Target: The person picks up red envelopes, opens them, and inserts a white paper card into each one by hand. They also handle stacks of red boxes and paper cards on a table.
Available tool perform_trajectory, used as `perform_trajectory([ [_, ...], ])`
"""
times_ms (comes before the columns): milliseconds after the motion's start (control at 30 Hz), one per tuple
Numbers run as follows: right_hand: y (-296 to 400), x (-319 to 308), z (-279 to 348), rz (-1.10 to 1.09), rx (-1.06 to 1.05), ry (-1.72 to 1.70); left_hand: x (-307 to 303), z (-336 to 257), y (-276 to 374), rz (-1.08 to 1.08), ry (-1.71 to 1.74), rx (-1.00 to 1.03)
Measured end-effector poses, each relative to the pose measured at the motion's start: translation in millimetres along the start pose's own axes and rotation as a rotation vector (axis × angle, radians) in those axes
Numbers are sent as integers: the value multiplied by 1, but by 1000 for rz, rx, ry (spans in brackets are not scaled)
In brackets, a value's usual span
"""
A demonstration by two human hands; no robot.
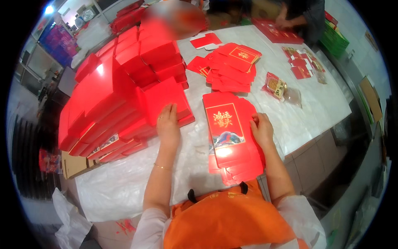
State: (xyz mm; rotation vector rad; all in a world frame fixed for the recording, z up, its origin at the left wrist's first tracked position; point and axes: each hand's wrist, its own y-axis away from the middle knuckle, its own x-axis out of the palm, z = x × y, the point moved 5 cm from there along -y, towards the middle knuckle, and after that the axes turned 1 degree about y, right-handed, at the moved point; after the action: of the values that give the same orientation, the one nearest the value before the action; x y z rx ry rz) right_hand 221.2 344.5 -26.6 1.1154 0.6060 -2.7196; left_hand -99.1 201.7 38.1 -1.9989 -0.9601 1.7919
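My left hand (168,123) rests its fingers on the near edge of a folded red box (164,93) at the right side of the box pile. Its fingers lie extended and close together, not wrapped around the box. Right of it, a stack of flat red printed carton blanks (228,130) lies before me, with gold lettering and a wave picture on the top one. My right hand (262,127) is at the right edge of these blanks with its fingers curled. Whether it pinches a blank is unclear.
A tall pile of red boxes (102,90) covers the table's left. Beyond the blanks are a loose heap of red cartons (231,68) and wrapped pastries (275,85). Across the table, another person's hands (284,23) are over a red tray (273,34). A blurred area hides part of the far side.
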Motion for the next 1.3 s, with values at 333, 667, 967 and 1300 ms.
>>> perform_trajectory([
  [333,-10,-1,-1,9,-44,7,17,-90,57,287,749,-205],
  [667,-2,5,-2,16,76,-157,54,-98,88,329,787,-342],
  [967,5,-2,-7,36,68,14,61,-93,88,394,741,-330],
  [1300,34,-8,1,29,79,-120,29,-100,92,428,657,-319],
])
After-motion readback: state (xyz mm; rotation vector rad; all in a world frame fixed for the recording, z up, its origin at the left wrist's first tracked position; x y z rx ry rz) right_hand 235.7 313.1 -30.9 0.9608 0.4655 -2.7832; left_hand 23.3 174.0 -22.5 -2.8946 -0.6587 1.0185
